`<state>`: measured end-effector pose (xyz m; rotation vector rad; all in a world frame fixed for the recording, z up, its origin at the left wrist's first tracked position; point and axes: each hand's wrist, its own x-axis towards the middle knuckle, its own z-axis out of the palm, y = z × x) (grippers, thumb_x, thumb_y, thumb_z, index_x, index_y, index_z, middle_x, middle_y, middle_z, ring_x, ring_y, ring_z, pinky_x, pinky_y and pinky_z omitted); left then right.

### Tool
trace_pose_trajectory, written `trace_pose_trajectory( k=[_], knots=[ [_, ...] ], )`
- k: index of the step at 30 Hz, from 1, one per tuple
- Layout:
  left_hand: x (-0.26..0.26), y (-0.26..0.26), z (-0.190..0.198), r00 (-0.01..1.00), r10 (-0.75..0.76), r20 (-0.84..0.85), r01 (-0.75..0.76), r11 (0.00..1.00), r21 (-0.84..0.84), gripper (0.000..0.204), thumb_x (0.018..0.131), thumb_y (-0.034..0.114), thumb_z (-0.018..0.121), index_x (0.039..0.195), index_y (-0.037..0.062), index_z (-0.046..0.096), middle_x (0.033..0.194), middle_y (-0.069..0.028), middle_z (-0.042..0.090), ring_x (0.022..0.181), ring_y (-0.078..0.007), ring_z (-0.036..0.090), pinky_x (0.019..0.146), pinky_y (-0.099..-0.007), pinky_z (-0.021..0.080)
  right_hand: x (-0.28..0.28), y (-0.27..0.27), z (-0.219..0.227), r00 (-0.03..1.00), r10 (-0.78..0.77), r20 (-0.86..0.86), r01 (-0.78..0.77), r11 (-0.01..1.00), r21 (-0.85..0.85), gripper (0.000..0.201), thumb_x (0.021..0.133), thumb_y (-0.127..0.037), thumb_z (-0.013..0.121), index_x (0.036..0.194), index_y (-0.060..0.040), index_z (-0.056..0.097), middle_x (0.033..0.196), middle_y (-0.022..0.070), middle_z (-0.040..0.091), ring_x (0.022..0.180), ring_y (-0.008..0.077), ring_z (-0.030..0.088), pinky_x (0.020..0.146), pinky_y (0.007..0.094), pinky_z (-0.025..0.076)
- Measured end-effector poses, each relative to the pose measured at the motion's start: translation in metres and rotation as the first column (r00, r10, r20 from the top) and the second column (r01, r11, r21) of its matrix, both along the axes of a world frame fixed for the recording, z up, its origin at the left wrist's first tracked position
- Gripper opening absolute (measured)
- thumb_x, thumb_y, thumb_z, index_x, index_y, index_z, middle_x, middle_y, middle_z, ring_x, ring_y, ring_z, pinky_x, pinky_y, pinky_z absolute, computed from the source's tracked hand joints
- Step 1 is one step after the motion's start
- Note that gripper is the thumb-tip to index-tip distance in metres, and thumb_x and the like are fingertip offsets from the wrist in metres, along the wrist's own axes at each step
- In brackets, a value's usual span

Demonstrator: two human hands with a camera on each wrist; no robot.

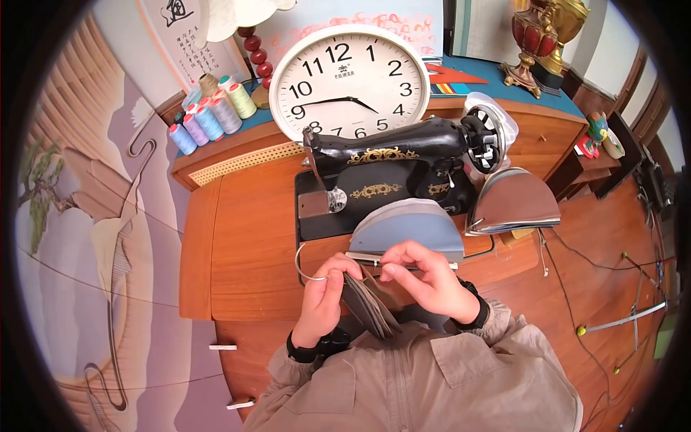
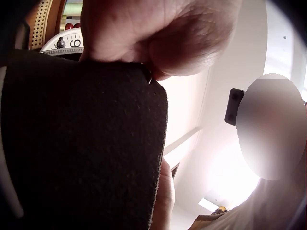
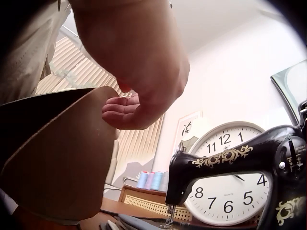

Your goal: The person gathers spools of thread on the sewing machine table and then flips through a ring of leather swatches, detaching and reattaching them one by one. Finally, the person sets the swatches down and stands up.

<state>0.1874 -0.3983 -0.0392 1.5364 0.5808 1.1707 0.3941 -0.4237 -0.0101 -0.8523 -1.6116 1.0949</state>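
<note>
My left hand (image 1: 324, 299) grips a bundle of brown, leather-like sheets (image 1: 371, 309) near their upper corner. A thin metal ring (image 1: 299, 265) curves out beside this hand. Seen close in the left wrist view, one sheet (image 2: 86, 139) has a dark, rough face and a rounded corner under the fingers. My right hand (image 1: 432, 284) is just right of the bundle, thumb and fingertips brought together. In the right wrist view a small shiny piece (image 3: 125, 96) shows between its fingers, close to the sheets' top corner; I cannot tell what it is.
Behind the hands stands a black sewing machine (image 1: 389, 147). A blue-grey half-round stack (image 1: 410, 234) lies before it, a brown one (image 1: 512, 201) to its right. Farther back are a wall clock (image 1: 349, 83) and several thread spools (image 1: 209, 119). Cables (image 1: 576, 317) cross the floor at right.
</note>
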Motion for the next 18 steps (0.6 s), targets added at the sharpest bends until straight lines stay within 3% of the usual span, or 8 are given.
trace_pose_trajectory(
  k=[1,2,6,9,11,15,17,18],
  knots=[
    [0.0,-0.001,0.0,1.0,-0.001,-0.001,0.001,1.0,0.001,0.034,0.106,0.025,0.035,0.096,0.0005,0.056,0.091,-0.0075,0.054,0.087,-0.0148,0.05,0.081,-0.0272,0.04,-0.002,-0.001,0.0,0.993,-0.024,-0.112,-0.001,0.975,-0.221,0.008,0.094,-0.003,0.059,0.1,0.0012,0.064,0.094,0.0048,0.065,0.088,0.0123,0.064,0.081,0.0274,0.051],
    [0.0,-0.001,0.001,1.0,-0.001,-0.027,0.002,0.999,0.039,0.034,0.106,0.026,0.035,0.097,0.0006,0.057,0.094,-0.0092,0.055,0.091,-0.0162,0.051,0.083,-0.0284,0.04,-0.001,-0.002,-0.01,0.991,0.039,-0.128,-0.067,0.973,-0.22,0.011,0.094,-0.004,0.061,0.103,0.0024,0.061,0.096,0.0043,0.065,0.091,0.0088,0.062,0.083,0.0252,0.051],
    [0.007,-0.003,0.01,0.998,0.038,-0.059,-0.027,0.984,0.173,0.035,0.105,0.027,0.037,0.1,0.0007,0.06,0.104,-0.0131,0.056,0.101,-0.0211,0.052,0.091,-0.0321,0.04,-0.006,-0.003,-0.014,0.98,0.06,-0.192,-0.101,0.971,-0.216,0.011,0.093,-0.004,0.063,0.101,0.003,0.063,0.095,0.0051,0.066,0.091,0.0093,0.062,0.083,0.0252,0.051],
    [0.004,0.0,0.008,0.998,-0.022,-0.058,0.033,0.981,0.189,0.036,0.105,0.028,0.037,0.104,0.0004,0.06,0.107,-0.0132,0.057,0.105,-0.0231,0.053,0.095,-0.0341,0.038,-0.005,-0.002,-0.013,0.993,0.021,-0.117,-0.037,0.99,-0.135,0.012,0.093,-0.004,0.063,0.102,0.0035,0.063,0.093,0.0041,0.066,0.089,0.0095,0.062,0.081,0.0255,0.051],
    [0.001,-0.004,0.009,0.997,-0.038,-0.065,0.046,0.991,0.129,0.039,0.105,0.032,0.036,0.102,0.0006,0.059,0.104,-0.0132,0.057,0.103,-0.0224,0.052,0.093,-0.0346,0.038,-0.002,0.001,-0.011,0.999,0.003,0.047,-0.004,1.0,0.019,0.011,0.091,-0.003,0.064,0.101,0.0026,0.065,0.091,0.0048,0.067,0.084,0.0105,0.061,0.078,0.0261,0.05],
    [-0.008,-0.006,0.008,0.994,-0.046,-0.096,0.05,0.998,0.046,0.042,0.105,0.035,0.035,0.096,0.0004,0.057,0.094,-0.0114,0.056,0.092,-0.0204,0.052,0.086,-0.0331,0.04,-0.008,0.007,-0.011,0.999,0.002,0.036,-0.003,1.0,0.03,0.011,0.094,-0.009,0.063,0.1,-0.0009,0.067,0.088,0.0047,0.067,0.08,0.0098,0.061,0.073,0.0259,0.049],
    [-0.013,-0.005,0.005,0.996,-0.041,-0.076,0.044,0.998,0.035,0.042,0.105,0.035,0.035,0.095,0.0001,0.056,0.092,-0.0108,0.055,0.089,-0.0195,0.051,0.083,-0.032,0.04,-0.011,0.017,-0.019,0.995,-0.1,0.0,0.099,0.983,-0.155,0.014,0.096,-0.013,0.059,0.101,-0.0015,0.066,0.088,0.0073,0.067,0.078,0.0163,0.063,0.072,0.0281,0.05],
    [-0.015,-0.005,0.003,0.997,-0.04,-0.062,0.041,0.999,0.024,0.043,0.105,0.035,0.035,0.093,-0.0001,0.056,0.09,-0.0103,0.054,0.086,-0.0187,0.051,0.081,-0.031,0.04,-0.01,0.025,-0.023,0.959,-0.159,0.234,0.172,0.985,-0.036,0.017,0.094,-0.013,0.059,0.102,-0.0001,0.065,0.094,0.0115,0.066,0.083,0.0272,0.064,0.077,0.0338,0.051]
  ],
)
